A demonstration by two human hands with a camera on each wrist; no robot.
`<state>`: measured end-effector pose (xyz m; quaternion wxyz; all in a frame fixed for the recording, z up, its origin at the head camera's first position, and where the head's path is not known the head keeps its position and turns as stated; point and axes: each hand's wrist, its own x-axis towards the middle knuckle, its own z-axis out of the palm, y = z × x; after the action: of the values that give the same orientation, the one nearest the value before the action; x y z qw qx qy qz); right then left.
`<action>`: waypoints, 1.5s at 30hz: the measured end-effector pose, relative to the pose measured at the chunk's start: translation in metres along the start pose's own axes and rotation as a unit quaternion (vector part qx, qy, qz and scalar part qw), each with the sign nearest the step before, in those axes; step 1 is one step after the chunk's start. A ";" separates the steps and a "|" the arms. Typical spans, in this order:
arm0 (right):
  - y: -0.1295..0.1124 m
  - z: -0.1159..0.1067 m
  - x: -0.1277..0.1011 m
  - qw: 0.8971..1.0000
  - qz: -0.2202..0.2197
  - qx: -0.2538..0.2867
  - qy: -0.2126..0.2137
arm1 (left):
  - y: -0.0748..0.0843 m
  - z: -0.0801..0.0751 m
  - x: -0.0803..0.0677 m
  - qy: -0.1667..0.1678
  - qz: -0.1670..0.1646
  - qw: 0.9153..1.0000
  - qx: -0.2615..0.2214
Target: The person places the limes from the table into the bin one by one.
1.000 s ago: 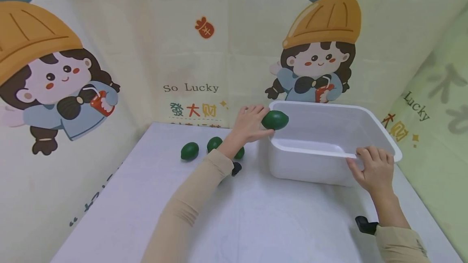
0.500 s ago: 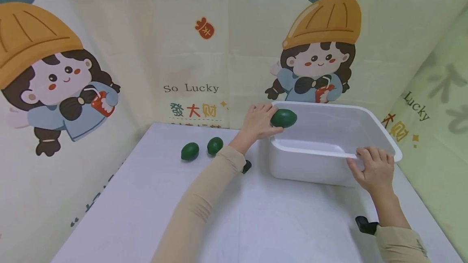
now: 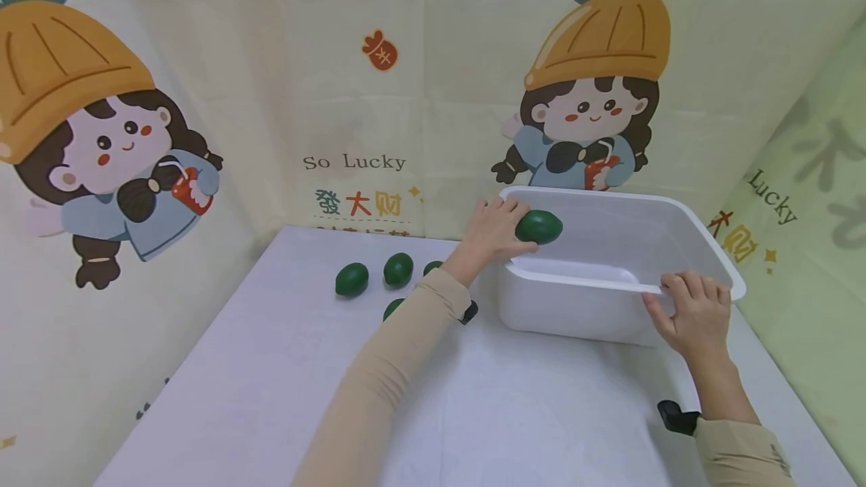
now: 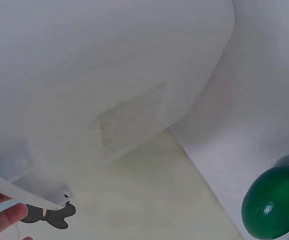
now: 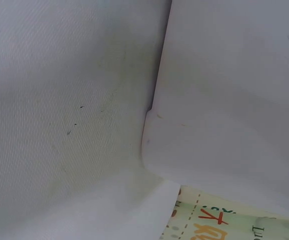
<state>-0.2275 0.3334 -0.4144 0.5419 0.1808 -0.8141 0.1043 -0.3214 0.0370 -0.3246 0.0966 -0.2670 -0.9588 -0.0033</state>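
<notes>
The right hand, nearest, grips the near rim of the bin toward its right end, fingers hooked over the edge and thumb on the outer side. The bin stands on the table with its long sides running left to right and its open top up. A little farther off, at the bin's left end, the left hand holds a lime between fingers and thumb. Seen from the head, the lime lies just inside the left rim, over the opening, with its long axis roughly level and in line with the bin's length; its free tip points right, away from the palm. How high it sits over the floor of the bin cannot be told, and neither wrist view shows it. The left hand alone has the lime; the right is well apart from it, across the bin's opening. Left of the bin, four more limes lie on the table, two partly hidden by the left sleeve. Behind everything hangs a printed cloth.
</notes>
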 end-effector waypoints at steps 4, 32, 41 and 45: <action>0.000 0.000 0.000 1.000 0.001 0.000 -0.003 | 0.002 0.001 0.000 0.001 0.008 1.000 0.008; 0.000 0.002 0.000 1.000 -0.002 0.006 0.011 | 0.001 0.000 -0.003 0.000 -0.001 1.000 0.010; -0.002 0.002 0.001 1.000 -0.003 0.005 0.015 | -0.022 -0.002 -0.024 0.037 -0.032 0.999 -0.016; -0.002 0.001 0.002 1.000 -0.003 0.002 0.017 | -0.033 -0.004 -0.038 0.043 -0.044 0.998 -0.029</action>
<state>-0.2279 0.3309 -0.4128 0.5554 0.1824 -0.8042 0.1072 -0.3062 -0.0111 -0.3264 0.1300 -0.2272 -0.9640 -0.0471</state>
